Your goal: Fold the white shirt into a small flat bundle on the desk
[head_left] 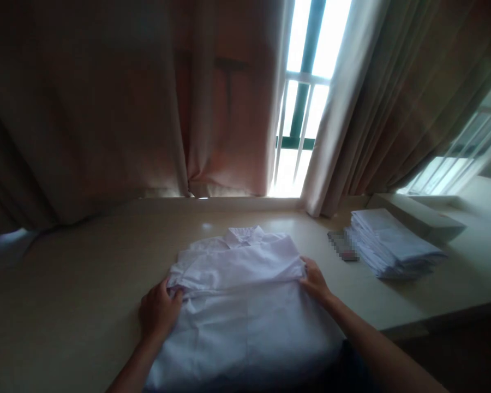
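A white collared shirt [245,322] lies partly folded on a pale table, its collar pointing away from me. Across its upper half runs a folded-over band of cloth. My left hand [160,308] grips the left end of that band, thumb on top and fingers curled at the edge. At the band's right end, my right hand [314,279] pinches the cloth, with some fingertips hidden by the fabric. The shirt's lower part spreads toward me and hangs near the table's front edge.
A stack of folded white garments [396,243] sits on the right, beside a small blurred-out flat object [343,246]. Behind it is a pale box-like block [417,215]. Curtains [229,109] and a barred window [298,109] border the table [85,273] at the back.
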`<state>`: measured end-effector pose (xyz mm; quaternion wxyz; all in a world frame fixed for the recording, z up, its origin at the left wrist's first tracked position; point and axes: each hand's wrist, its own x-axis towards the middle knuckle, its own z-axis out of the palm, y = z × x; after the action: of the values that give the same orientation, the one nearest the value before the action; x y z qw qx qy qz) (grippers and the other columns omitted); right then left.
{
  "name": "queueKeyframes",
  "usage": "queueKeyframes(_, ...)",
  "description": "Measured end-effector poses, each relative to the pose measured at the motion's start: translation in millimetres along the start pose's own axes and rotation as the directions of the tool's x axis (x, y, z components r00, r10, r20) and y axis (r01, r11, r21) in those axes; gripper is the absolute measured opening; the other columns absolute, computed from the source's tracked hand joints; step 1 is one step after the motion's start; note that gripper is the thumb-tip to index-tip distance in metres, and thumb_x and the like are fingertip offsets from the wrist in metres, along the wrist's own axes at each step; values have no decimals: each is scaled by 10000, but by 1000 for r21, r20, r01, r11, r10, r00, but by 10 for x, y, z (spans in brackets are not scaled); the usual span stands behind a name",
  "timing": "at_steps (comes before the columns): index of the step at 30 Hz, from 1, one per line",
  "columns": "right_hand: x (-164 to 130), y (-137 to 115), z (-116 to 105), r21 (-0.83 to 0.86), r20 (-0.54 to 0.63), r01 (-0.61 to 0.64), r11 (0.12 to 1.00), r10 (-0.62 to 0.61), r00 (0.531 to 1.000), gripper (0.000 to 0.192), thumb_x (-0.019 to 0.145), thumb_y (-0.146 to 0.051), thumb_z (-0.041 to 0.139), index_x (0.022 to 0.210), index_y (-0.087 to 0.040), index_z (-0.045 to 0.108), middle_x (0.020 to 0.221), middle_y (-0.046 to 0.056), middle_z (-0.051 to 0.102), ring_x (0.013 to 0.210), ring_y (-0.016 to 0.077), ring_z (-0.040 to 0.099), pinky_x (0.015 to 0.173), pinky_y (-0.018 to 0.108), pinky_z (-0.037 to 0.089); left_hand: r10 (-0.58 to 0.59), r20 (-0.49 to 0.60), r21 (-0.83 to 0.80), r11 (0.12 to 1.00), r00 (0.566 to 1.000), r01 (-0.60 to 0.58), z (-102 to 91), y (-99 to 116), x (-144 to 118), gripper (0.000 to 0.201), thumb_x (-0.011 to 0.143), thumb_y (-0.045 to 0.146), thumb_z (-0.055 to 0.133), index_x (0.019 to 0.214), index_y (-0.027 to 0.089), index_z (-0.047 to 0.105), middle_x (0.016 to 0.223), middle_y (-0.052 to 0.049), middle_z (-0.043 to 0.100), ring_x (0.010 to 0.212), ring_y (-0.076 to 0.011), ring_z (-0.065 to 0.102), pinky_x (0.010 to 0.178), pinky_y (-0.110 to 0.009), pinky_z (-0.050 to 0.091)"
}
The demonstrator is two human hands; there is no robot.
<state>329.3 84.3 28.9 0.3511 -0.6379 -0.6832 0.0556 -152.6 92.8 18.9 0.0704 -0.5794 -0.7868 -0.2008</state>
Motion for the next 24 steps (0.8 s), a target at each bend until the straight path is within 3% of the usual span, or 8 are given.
queueKeyframes(2, -38, -40, 51, 13, -12, 22, 1000, -22, 1000, 627, 636, -118, 524, 1261, -166, 529, 1175, 88, 608, 1101, 232, 552, 995, 379, 436, 13, 5, 26, 1000, 1000, -13, 1, 14, -24, 546, 850, 447, 456, 1288, 127, 514, 1170, -147, 620, 1059, -293, 552, 925, -377, 400)
queueKeyframes(7, -104, -18, 22, -10, -81, -21, 1000, 20, 997, 181, 847, -227, 483, 939, -181, 632, 963, 81, 642, 945, 217, 573, 895, 345, 444, 52, 17, 63, 997, 998, -53, -20, 54, -49, 517, 880, 361, 419, 1355, 163, 463, 1299, -133, 549, 1113, -290, 517, 930, -390, 401)
queueKeyframes(11, -168, 84, -106, -223, -120, -74, 972, 48, 992, 138, 875, -244, 481, 810, -188, 589, 818, 69, 602, 823, 217, 541, 785, 325, 418, 80, -5, 131, 988, 997, -79, -51, 95, -90, 502, 901, 336, 391, 1387, 226, 449, 1390, -126, 461, 1124, -291, 500, 900, -402, 416)
queueKeyframes(14, -230, 127, -206, -344, -71, -60, 937, 38, 997, 105, 838, -205, 501, 746, -198, 551, 775, 58, 577, 792, 209, 525, 752, 308, 395, 89, -1, 186, 979, 996, -87, -79, 135, -124, 506, 914, 345, 360, 1415, 306, 424, 1418, -120, 421, 1071, -307, 516, 828, -418, 437)
queueKeyframes(16, -252, 138, -269, -322, 7, 7, 947, -5, 1000, 64, 781, -156, 516, 770, -201, 560, 813, 52, 592, 831, 207, 533, 777, 299, 391, 102, 0, 196, 975, 995, -100, -96, 155, -136, 504, 914, 335, 360, 1414, 361, 418, 1424, -106, 411, 1045, -304, 524, 801, -415, 442)
queueKeyframes(18, -226, 149, -327, -244, 28, 9, 970, -3, 1000, 156, 742, -120, 505, 848, -200, 586, 893, 53, 617, 905, 207, 545, 831, 294, 390, 124, -22, 183, 976, 992, -118, -106, 160, -141, 496, 908, 325, 380, 1399, 361, 444, 1411, -101, 424, 1053, -295, 521, 820, -408, 442)
queueKeyframes(22, 64, 191, -384, -116, -32, -215, 970, 213, 977, 244, 833, -159, 434, 999, -175, 612, 976, 75, 650, 919, 197, 587, 829, 285, 407, 227, -70, 107, 970, 971, -219, -80, 116, -138, 448, 903, 296, 402, 1326, 329, 544, 1342, -84, 493, 1092, -265, 511, 894, -379, 432)
queueKeyframes(24, 320, 203, -357, -100, 6, -247, 964, 249, 969, 271, 895, -247, 433, 1081, -184, 619, 932, 62, 670, 847, 189, 612, 770, 276, 421, 271, -80, 50, 962, 959, -267, -37, 72, -130, 398, 903, 288, 406, 1234, 329, 624, 1295, -67, 534, 1094, -246, 518, 919, -362, 428)
